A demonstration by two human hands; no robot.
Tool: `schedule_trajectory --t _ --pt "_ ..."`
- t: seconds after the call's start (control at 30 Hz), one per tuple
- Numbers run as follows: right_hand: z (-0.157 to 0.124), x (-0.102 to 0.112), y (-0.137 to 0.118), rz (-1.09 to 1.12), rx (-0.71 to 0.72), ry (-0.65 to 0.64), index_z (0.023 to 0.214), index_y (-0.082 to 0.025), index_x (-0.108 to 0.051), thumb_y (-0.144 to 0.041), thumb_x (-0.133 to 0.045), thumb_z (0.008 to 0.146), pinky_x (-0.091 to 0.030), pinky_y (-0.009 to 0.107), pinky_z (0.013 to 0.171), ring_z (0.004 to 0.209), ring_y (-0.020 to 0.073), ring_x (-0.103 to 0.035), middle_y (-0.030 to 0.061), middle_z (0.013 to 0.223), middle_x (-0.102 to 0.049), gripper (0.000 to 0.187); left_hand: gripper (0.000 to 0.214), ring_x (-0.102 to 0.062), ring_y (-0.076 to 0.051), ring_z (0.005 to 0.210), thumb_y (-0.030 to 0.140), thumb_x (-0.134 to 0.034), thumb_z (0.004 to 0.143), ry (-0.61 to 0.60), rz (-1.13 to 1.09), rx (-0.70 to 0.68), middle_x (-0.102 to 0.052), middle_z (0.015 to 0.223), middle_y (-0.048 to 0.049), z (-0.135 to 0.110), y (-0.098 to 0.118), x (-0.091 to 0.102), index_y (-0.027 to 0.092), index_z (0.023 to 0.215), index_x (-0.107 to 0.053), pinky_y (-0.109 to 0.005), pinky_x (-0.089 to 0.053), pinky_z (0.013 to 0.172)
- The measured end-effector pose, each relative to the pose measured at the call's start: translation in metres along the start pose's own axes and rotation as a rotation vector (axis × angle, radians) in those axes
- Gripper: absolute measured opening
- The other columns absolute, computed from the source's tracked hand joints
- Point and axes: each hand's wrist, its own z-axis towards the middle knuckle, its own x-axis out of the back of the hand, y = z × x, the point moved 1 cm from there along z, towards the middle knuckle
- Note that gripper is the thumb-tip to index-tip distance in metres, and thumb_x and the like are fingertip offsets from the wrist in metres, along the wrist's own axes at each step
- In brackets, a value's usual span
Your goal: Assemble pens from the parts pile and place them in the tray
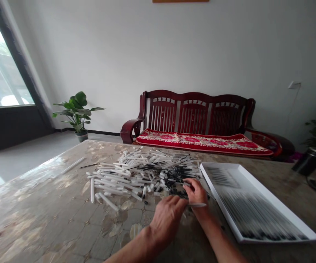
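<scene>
My left hand (167, 216) is closed around a pale pen (199, 205), whose tip end sticks out to the right across my right wrist. Just beyond it, my right hand (197, 190) pinches a small piece between thumb and fingertips; its kind is too small to make out. The right fingertips are at the edge of a heap of black pen parts (178, 173). To the left and behind spreads a large pile of white pen barrels (114, 180), with thin dark refills among them. A small black cap (146, 202) lies in front of the pile.
A white shallow box (223, 215) on the right holds rows of pens. A loose white barrel (73, 165) lies far left on the patterned tablecloth (37, 215). A black cylinder (309, 160) stands at the right edge near cables. Behind the table is a red wooden bench (193, 109).
</scene>
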Motion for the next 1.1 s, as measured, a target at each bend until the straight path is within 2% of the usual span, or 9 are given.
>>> schedule_trajectory --t 0.13,0.23,0.37,0.53,0.7,0.97,1.1 --pt "0.003 0.004 0.001 0.118 -0.077 0.014 0.094 -0.022 -0.068 -0.031 -0.053 0.082 -0.052 0.034 0.083 0.09 0.0213 -0.066 0.0074 0.097 -0.072 0.021 0.031 -0.061 -0.022 0.093 0.018 -0.046 0.093 0.061 0.034 0.204 -0.069 0.098 -0.0053 0.001 -0.042 0.008 0.027 0.116 -0.065 -0.033 -0.046 0.081" --pt "0.004 0.005 -0.001 0.157 -0.12 0.004 0.092 -0.022 -0.067 -0.032 -0.054 0.082 -0.053 0.033 0.078 0.084 0.0212 -0.066 0.0065 0.091 -0.072 0.02 0.033 -0.061 -0.023 0.093 0.02 -0.044 0.094 0.047 0.019 0.254 -0.069 0.096 -0.0051 0.0 -0.056 0.011 0.028 0.117 -0.066 -0.033 -0.046 0.082" --pt "0.003 0.007 -0.008 0.138 -0.06 -0.03 0.088 -0.023 -0.068 -0.026 -0.053 0.081 -0.052 0.031 0.082 0.088 0.0204 -0.066 0.0051 0.091 -0.071 0.017 0.034 -0.062 -0.022 0.094 0.02 -0.045 0.094 0.064 -0.014 0.27 -0.068 0.095 -0.0057 0.002 -0.062 0.009 0.028 0.118 -0.067 -0.033 -0.046 0.082" --pt "-0.002 0.006 -0.013 0.035 0.013 -0.083 0.089 -0.025 -0.068 -0.017 -0.051 0.079 -0.052 0.028 0.083 0.089 0.0183 -0.065 0.0028 0.091 -0.07 0.021 0.033 -0.061 -0.02 0.09 0.02 -0.046 0.093 0.131 -0.053 0.26 -0.068 0.093 -0.005 0.006 -0.067 0.007 0.029 0.114 -0.069 -0.03 -0.046 0.08" --pt "-0.003 0.005 -0.011 0.01 0.003 -0.072 0.094 -0.024 -0.067 -0.017 -0.05 0.08 -0.053 0.028 0.082 0.088 0.0183 -0.067 0.0033 0.093 -0.072 0.023 0.032 -0.061 -0.019 0.086 0.021 -0.047 0.092 0.14 -0.063 0.221 -0.068 0.089 -0.0044 0.006 -0.068 0.009 0.03 0.111 -0.071 -0.029 -0.047 0.077" --pt "-0.002 0.006 -0.016 0.004 0.058 -0.148 0.092 -0.024 -0.067 -0.015 -0.052 0.078 -0.053 0.027 0.077 0.084 0.0181 -0.068 0.0029 0.087 -0.073 0.022 0.033 -0.062 -0.02 0.084 0.022 -0.043 0.094 0.124 -0.075 0.175 -0.068 0.086 -0.0049 0.008 -0.068 0.007 0.029 0.107 -0.072 -0.028 -0.047 0.074" --pt "0.0 0.007 -0.021 0.037 -0.011 -0.186 0.091 -0.024 -0.069 -0.017 -0.055 0.077 -0.053 0.028 0.078 0.084 0.0191 -0.069 0.0033 0.088 -0.074 0.021 0.033 -0.061 -0.02 0.086 0.018 -0.043 0.093 0.118 -0.057 0.128 -0.069 0.09 -0.0053 0.006 -0.071 0.007 0.027 0.109 -0.071 -0.029 -0.046 0.075"
